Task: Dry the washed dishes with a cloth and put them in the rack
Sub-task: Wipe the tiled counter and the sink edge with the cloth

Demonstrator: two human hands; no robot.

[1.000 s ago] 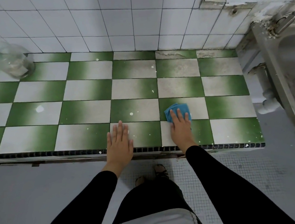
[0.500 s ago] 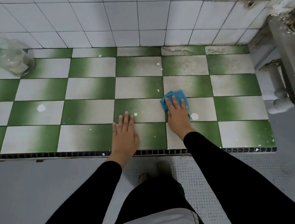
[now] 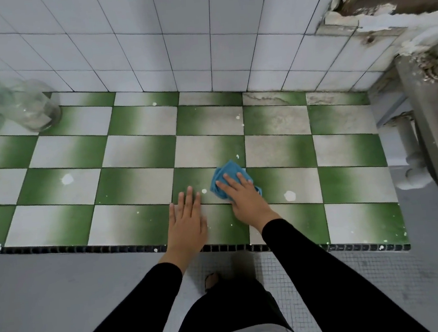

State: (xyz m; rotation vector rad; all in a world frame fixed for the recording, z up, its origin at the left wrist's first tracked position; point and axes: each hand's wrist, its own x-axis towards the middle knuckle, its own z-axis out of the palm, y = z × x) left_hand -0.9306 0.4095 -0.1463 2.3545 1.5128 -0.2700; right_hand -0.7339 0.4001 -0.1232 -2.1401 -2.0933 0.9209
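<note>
A person in black sleeves leans over a counter [image 3: 137, 180] tiled in green and white checks. The right hand [image 3: 246, 201] lies flat, fingers spread, pressing a crumpled blue cloth [image 3: 228, 174] against the tiles near the counter's front edge; it presses rather than grips. The left hand [image 3: 187, 224] rests palm down just beside it, fingers straight and together, holding nothing. Clear glass jars [image 3: 34, 107] stand at the far left, against the white tiled wall. A metal sink [image 3: 437, 124] sits at the right.
</note>
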